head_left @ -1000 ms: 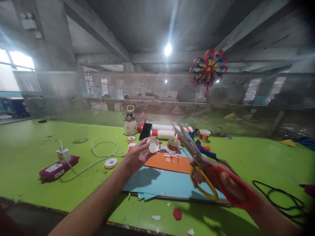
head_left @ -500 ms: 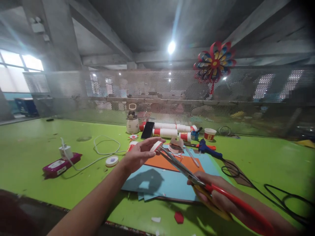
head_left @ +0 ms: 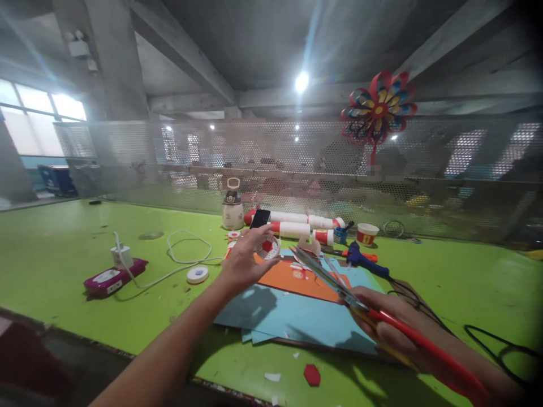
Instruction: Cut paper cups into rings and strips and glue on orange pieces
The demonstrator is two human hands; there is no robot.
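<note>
My left hand [head_left: 244,259] pinches the rim of a small round white paper-cup base [head_left: 268,247], which has a red hexagon at its centre and faces me. In my right hand [head_left: 384,316] are large scissors [head_left: 324,276] with red and yellow handles; their blades point up and left, a short gap from the cup base. Whether the blades are fully closed is hard to make out. Below both hands lie orange card [head_left: 292,285] and light blue card sheets [head_left: 297,322]. A curled cut cup piece [head_left: 309,246] stands just behind the scissor tips.
Behind are stacked paper cups [head_left: 292,229], a phone [head_left: 260,218], a bottle [head_left: 233,215] and a single cup [head_left: 367,234]. A blue glue gun [head_left: 367,261] with black cable lies right, a purple power strip [head_left: 114,278] left. A red hexagon [head_left: 312,375] lies near the front edge.
The cup base has turned from edge-on to facing me, showing its red hexagon. The scissors have drawn back right, away from its rim. The view has shifted slightly.
</note>
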